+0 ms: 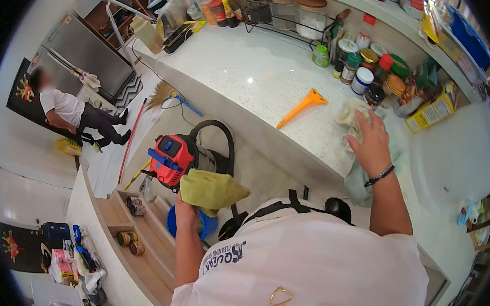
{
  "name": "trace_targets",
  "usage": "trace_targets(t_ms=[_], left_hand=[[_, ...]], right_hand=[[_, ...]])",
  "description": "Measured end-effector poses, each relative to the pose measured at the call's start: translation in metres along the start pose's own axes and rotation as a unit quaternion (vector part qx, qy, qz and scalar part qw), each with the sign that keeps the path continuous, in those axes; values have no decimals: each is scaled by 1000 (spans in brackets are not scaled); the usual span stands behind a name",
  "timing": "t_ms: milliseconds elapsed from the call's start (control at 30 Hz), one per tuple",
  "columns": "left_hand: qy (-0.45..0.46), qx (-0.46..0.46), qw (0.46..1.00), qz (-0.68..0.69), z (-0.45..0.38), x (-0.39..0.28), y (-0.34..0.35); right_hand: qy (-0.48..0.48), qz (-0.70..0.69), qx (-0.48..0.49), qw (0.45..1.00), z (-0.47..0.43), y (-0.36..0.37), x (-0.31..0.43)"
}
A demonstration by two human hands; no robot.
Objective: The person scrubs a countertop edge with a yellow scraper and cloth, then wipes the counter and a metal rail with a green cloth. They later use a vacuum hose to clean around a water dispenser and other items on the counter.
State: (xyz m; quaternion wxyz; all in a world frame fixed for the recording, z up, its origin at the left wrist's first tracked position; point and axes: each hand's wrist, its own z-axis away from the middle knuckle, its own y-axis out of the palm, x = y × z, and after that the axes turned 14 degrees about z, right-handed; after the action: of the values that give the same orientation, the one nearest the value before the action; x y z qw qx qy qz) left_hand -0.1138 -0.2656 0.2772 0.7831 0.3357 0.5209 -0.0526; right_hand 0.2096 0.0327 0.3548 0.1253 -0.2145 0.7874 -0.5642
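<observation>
My left hand grips a folded yellow-green cloth in front of my body, above the floor. On the white speckled countertop, my right hand is spread over or beside a crumpled cream cloth. Whether its fingertips press on that cloth is hard to tell. A pale green cloth lies under my right wrist and drapes over the counter's front edge. Left of my right hand lies an orange plastic scraper-like tool. Several jars and bottles, among them a white-lidded jar, stand just beyond my fingers.
A red wet-dry vacuum with a black hose stands on the floor beside a blue bucket. Open cabinet shelves hold cans. Another person stands near the refrigerator. A translucent plastic bin sits at right.
</observation>
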Motion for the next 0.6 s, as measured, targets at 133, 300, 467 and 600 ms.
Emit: trace_targets(t_ms=[133,300,467,600], left_hand=[[-17,34,997,73,-40,-20,27],[-89,39,983,156,-114,-44,49],[-141,159,953,216,-197,-86,90],[-159,295,899,280,-290,-119,125]], right_hand=[[92,56,102,989,-6,27,-9],[144,87,139,976,-4,68,-20],[189,19,-44,981,-6,74,-33],[259,72,-128,955,-5,58,-38]])
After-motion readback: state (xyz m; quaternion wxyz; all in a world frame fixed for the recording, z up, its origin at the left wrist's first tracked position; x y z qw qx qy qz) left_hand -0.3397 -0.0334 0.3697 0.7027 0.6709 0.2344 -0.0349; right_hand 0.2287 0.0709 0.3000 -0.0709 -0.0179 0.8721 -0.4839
